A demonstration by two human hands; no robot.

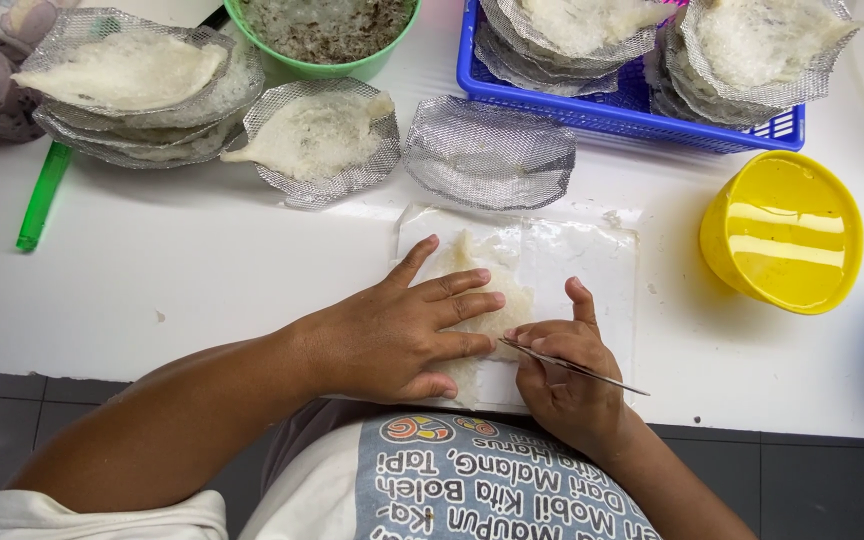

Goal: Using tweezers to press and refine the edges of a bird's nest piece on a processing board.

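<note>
The blue basket (612,108) holds two stacks of mesh cups with white fibrous pieces. The green bowl (324,40) holds a speckled grey mass, and the yellow cup (782,232) looks empty. The left hand (392,335) lies flat, fingers released, pressing the white piece (482,290) onto a clear sheet (572,270) near the counter (152,280) edge. The right hand (567,385), fingers clenched, grips thin metal tweezers (577,368). Bare counter lies left of the sheet. One empty mesh cup (489,152) sits behind.

Left hand (397,335) on white nest piece (487,290), tweezers (572,366) in right hand (567,375)
</note>
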